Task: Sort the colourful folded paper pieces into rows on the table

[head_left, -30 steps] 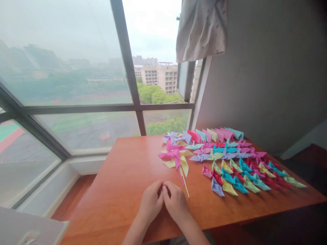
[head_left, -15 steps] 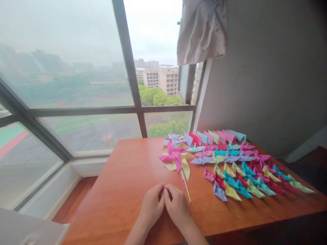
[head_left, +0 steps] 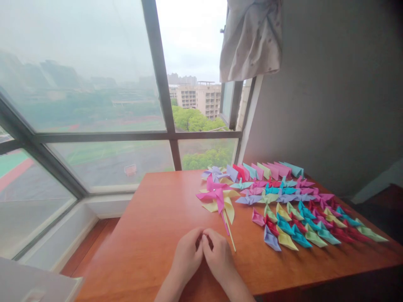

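My left hand (head_left: 188,253) and my right hand (head_left: 218,256) meet at the fingertips over the front part of the wooden table (head_left: 135,235). Both have curled fingers; whatever may be between the fingertips is hidden. Just beyond them lie paper pinwheels, a pink one (head_left: 215,193) over a pale yellow one (head_left: 229,209), their thin sticks pointing toward my right hand. A lilac pinwheel (head_left: 215,172) is behind these. Neither hand touches the pinwheels.
Folded paper boats (head_left: 285,239) stand in rows on the right, with paper cranes (head_left: 272,191) behind them and upright folded pieces (head_left: 273,169) at the back. Windows surround the far and left sides. A curtain (head_left: 252,42) hangs above the table's back right.
The camera view has shifted very slightly. Both hands keep the same pose, and the paper pieces have not moved on the table.
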{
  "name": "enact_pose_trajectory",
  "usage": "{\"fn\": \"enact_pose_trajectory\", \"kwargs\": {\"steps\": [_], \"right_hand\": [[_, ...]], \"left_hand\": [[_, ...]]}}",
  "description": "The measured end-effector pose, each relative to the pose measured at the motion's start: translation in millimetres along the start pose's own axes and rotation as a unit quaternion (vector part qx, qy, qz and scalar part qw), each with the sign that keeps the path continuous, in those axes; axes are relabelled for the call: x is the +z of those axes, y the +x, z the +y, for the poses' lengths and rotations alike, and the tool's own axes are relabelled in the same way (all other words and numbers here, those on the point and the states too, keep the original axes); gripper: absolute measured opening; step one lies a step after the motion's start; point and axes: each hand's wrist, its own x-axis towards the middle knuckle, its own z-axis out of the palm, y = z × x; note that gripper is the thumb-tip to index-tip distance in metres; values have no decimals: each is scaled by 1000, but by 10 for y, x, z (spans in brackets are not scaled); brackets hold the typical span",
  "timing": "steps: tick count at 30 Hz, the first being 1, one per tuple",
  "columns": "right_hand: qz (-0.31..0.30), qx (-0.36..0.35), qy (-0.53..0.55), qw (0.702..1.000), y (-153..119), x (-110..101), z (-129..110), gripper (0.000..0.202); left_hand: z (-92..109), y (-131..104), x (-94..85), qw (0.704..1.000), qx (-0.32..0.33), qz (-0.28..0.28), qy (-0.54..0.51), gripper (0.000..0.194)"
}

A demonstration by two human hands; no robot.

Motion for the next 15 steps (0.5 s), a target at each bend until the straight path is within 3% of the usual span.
{"fn": "enact_pose_trajectory", "kwargs": {"steps": [15], "right_hand": [[23, -33, -4, 999, 3, 2, 17, 24]], "left_hand": [[20, 2, -7, 1000, 8, 8, 22, 20]]}}
